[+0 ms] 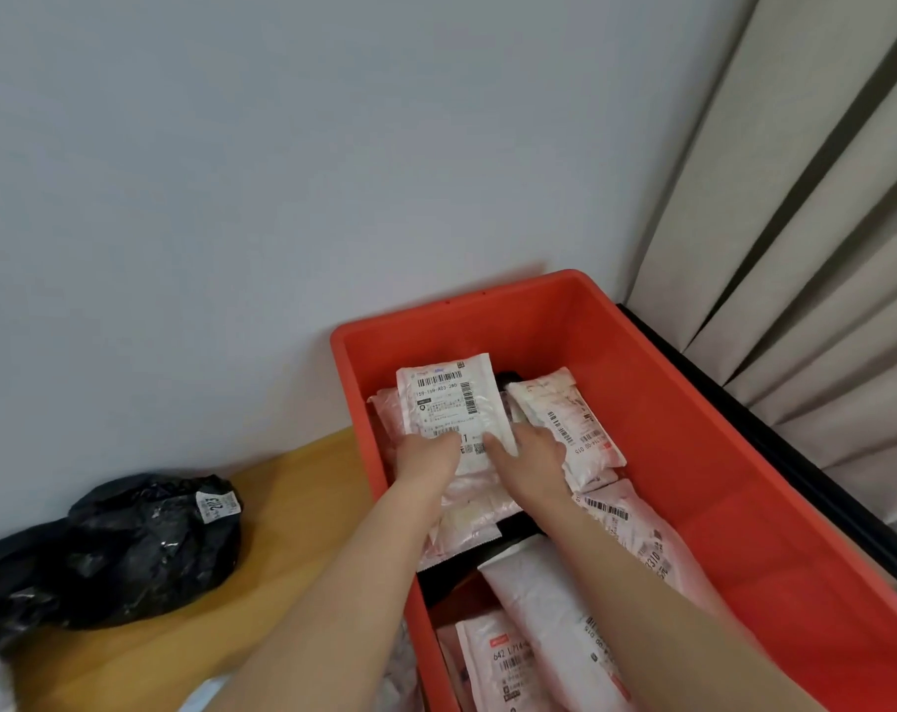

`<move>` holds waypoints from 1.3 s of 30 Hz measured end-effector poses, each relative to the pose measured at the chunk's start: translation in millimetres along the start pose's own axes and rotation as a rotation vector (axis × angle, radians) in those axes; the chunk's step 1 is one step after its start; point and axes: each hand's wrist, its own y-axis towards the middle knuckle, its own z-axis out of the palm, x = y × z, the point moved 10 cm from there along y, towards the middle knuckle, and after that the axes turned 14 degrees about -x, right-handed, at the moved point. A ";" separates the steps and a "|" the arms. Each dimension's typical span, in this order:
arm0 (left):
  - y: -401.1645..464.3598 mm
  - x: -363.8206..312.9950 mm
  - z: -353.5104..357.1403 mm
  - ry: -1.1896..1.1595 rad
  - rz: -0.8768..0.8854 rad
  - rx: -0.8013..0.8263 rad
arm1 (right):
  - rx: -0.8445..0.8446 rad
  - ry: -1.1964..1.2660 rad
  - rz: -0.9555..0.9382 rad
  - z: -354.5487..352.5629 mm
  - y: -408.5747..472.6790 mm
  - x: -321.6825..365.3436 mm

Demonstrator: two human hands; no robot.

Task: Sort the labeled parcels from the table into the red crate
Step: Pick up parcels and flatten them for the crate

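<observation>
A red crate (667,403) stands against the wall and holds several pink and white labeled parcels. Both my hands reach into it. My left hand (426,462) and my right hand (526,454) each grip the near edge of one white labeled parcel (449,398), which stands tilted above the stack at the crate's far end. Another labeled parcel (570,418) lies just to the right of it. More parcels (626,526) fill the near part of the crate.
A wooden table (292,511) lies left of the crate. On it sits a black plastic parcel (153,542) with a small label. Grey curtains (796,249) hang at the right, a pale wall behind.
</observation>
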 end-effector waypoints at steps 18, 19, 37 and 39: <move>-31.8 15.4 46.6 1.110 0.677 0.353 | -0.521 0.064 0.256 -102.4 23.7 -42.7; -30.4 17.2 47.0 1.159 0.687 0.360 | -0.528 -0.032 0.206 -104.7 20.2 -37.8; -46.1 -8.6 58.6 1.047 0.910 0.198 | -0.376 -0.097 -0.087 -86.8 23.3 -31.3; -43.5 1.3 66.3 0.962 0.762 0.326 | -0.431 -0.041 -0.102 -93.4 19.4 -28.6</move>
